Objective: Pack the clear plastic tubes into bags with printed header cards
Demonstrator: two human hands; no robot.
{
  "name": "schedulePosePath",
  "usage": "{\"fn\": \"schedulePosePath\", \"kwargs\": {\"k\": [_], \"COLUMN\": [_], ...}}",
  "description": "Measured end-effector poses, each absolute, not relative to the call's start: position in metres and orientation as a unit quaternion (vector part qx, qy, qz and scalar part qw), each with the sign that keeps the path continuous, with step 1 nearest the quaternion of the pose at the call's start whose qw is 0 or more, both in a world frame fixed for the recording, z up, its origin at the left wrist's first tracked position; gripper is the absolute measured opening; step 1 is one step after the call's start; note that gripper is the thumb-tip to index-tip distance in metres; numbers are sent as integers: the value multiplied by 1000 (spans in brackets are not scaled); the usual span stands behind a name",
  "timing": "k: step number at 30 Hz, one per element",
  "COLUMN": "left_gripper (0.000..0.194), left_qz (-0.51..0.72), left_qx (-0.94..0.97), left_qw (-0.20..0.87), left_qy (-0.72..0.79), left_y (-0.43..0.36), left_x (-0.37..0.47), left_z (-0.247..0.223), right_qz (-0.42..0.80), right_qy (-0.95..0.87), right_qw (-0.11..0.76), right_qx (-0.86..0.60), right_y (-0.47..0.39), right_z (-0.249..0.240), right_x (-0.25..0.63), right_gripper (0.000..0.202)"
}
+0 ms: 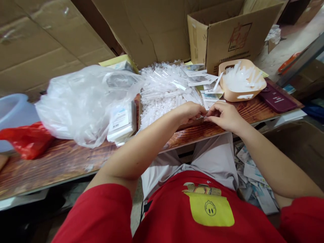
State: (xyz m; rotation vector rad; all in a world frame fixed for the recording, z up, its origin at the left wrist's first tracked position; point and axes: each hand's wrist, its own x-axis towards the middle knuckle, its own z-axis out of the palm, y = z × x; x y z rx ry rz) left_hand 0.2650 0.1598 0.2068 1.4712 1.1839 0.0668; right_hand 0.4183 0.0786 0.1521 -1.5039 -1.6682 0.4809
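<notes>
My left hand point(191, 112) and my right hand point(224, 115) meet at the front edge of the wooden table, fingertips pinched close together. Whatever lies between the fingertips is too small to make out. Just behind and left of them spreads a large pile of small clear and white plastic pieces point(162, 91). Printed cards point(211, 98) and white strips point(201, 82) lie right behind my hands. To the right, a beige basket point(230, 94) holds translucent white strips point(243, 79).
A clear plastic bag point(81, 101), a stack of packets point(121, 123), a red bag point(30, 138) and a blue tub point(15, 108) are on the left. A phone point(278, 98) lies far right. Cardboard boxes point(227, 40) stand behind; a box of packets point(255, 175) sits below.
</notes>
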Motion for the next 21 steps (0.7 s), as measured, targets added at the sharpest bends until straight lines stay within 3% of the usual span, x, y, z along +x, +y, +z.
{"fn": "schedulePosePath", "kwargs": {"k": [8, 14, 17, 21], "left_gripper": [22, 11, 11, 12], "left_qz": [60, 108, 109, 149], "left_qx": [571, 552, 520, 452], "left_qw": [643, 652, 687, 760], "left_qy": [507, 508, 496, 444], "left_y": [154, 159, 165, 168], "left_x": [268, 265, 258, 245], "left_z": [207, 209, 214, 225], "right_qz": [93, 256, 303, 238], "right_qy": [-683, -705, -677, -586], "right_qw": [363, 378, 461, 664], "right_qx": [-628, -542, -487, -400], "right_y": [71, 55, 42, 52], "right_z": [155, 173, 196, 221], "right_x": [405, 422, 456, 508], "right_gripper": [15, 17, 22, 42]}}
